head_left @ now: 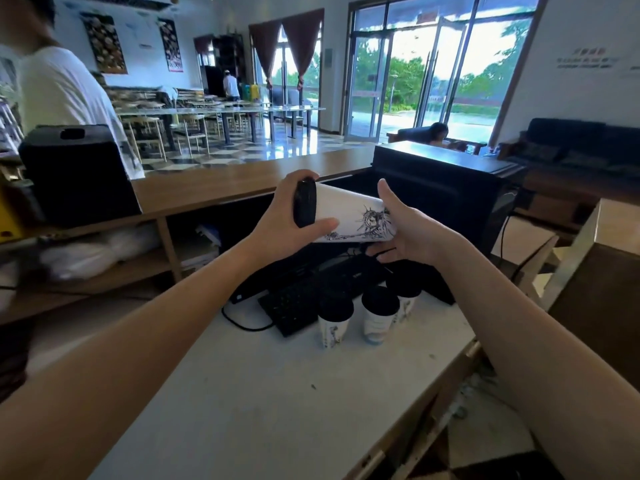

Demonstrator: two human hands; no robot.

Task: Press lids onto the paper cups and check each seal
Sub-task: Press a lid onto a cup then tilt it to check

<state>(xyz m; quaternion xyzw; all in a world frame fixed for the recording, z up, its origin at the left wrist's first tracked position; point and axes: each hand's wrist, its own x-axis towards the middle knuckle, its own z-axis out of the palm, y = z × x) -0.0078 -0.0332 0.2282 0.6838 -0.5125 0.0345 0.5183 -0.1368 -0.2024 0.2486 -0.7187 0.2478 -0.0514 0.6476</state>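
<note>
I hold a white paper cup (346, 216) with a black line drawing sideways in the air, above the counter. Its black lid (304, 203) points left. My left hand (287, 223) wraps the lid end, thumb under the cup and fingers over the rim. At the cup's base, my right hand (405, 230) cradles it from below and behind. Three more lidded cups stand together on the white counter (242, 393): one at the left (333, 320), one in the middle (378, 315) and one behind at the right (403, 296).
A black keyboard (294, 303) and cable lie just behind the standing cups. Behind them a black monitor (443, 188) rises, with a wooden counter (225, 181) to its left. A black box (76, 171) sits on the left, and a person in a white shirt (65, 91) is beyond it.
</note>
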